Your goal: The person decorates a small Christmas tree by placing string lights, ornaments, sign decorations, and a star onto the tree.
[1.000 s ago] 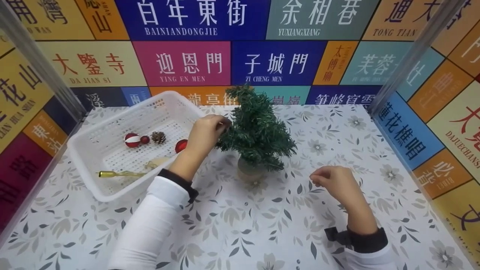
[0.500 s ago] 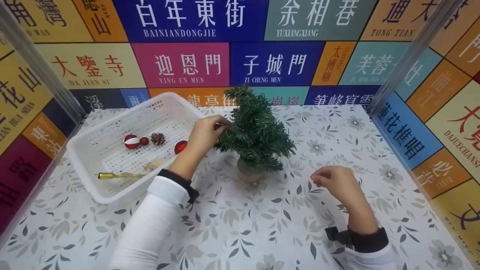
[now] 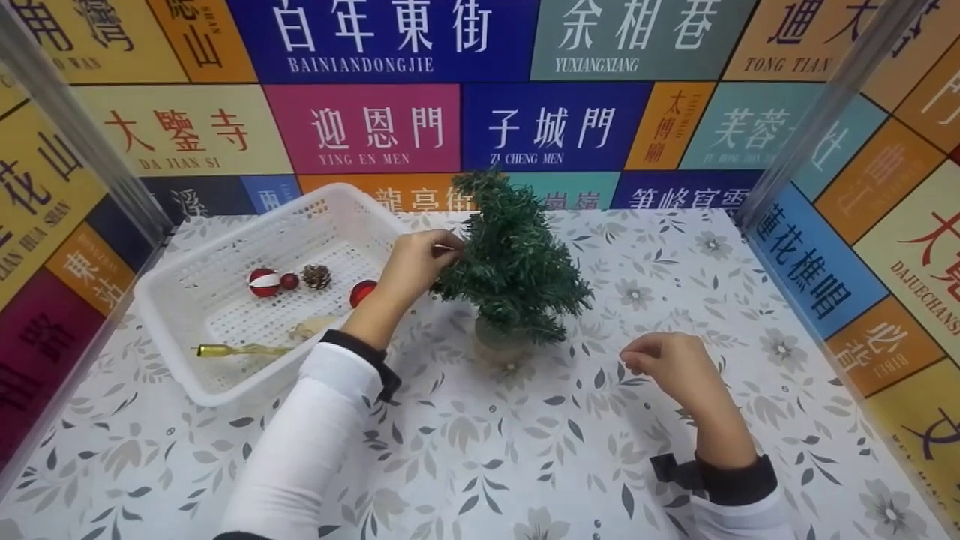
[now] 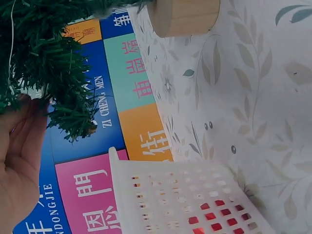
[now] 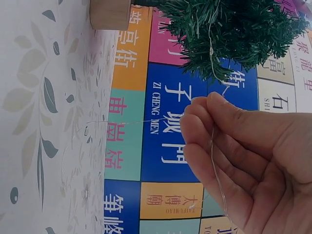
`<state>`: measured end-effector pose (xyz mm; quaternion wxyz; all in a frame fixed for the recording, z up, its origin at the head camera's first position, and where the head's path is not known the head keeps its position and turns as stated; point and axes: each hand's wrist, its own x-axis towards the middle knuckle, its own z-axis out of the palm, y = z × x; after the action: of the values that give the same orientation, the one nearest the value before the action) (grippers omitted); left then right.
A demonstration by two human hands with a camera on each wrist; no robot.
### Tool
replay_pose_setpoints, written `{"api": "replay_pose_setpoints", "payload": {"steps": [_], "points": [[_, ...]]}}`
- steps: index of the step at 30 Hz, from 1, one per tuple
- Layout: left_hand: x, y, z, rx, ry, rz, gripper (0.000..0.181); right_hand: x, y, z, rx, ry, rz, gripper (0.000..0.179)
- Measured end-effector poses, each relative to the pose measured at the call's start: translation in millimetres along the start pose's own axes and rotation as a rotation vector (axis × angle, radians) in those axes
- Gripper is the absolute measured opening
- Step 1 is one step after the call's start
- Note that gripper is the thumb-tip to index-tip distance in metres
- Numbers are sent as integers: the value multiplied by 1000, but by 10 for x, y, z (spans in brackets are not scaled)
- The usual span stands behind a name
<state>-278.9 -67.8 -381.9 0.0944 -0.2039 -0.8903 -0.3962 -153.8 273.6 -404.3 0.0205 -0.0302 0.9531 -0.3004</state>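
A small artificial Christmas tree (image 3: 517,255) stands on a round wooden base (image 4: 187,17). At the tree's left side, my left hand (image 3: 420,259) has its thumb and fingertips pinched together among the branches. In the left wrist view a thin wire (image 4: 12,46) runs down the greenery to those fingertips, which the needles partly hide. To the right of the tree, my right hand (image 3: 671,367) is raised above the table. It pinches a thin silvery string-light wire (image 5: 214,170) between thumb and fingers. That wire stretches up to the tree and trails down past the palm.
A white perforated basket (image 3: 172,330) stands left of the tree. It holds a red-and-white ball (image 3: 263,283), a pinecone (image 3: 317,277), a red ball (image 3: 363,292) partly behind my left wrist, and a gold-coloured stick (image 3: 240,349). Sign-printed panels (image 3: 360,124) wall the table (image 3: 480,450).
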Motion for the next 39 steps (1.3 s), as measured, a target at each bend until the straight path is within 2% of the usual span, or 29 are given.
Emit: {"api": "replay_pose_setpoints", "payload": {"steps": [6,11,14,18,24,27,30,34,39], "points": [[-46,-31,-22,75,-130,64,20,-2,16,0,6,6,1,13],[-87,-20,-44,102,-187,65,24,-4,20,-33,-2,30,8,14],[-102,-12,-55,97,-198,59,24,-10,19,-63,6,63,18,16],[-112,-4,-61,97,-180,49,28,-20,14,-88,33,100,23,21],[-134,10,-78,165,-145,49,34,-20,14,-92,52,119,13,21],[-151,20,-88,190,-99,45,35,-20,17,-89,60,126,6,20],[-188,35,-92,205,-22,37,34,-25,19,-86,66,126,6,19],[-286,87,-70,186,135,22,33,-30,19,-84,64,121,18,18],[-493,235,11,86,371,16,34,-33,18,-80,77,116,23,18]]}}
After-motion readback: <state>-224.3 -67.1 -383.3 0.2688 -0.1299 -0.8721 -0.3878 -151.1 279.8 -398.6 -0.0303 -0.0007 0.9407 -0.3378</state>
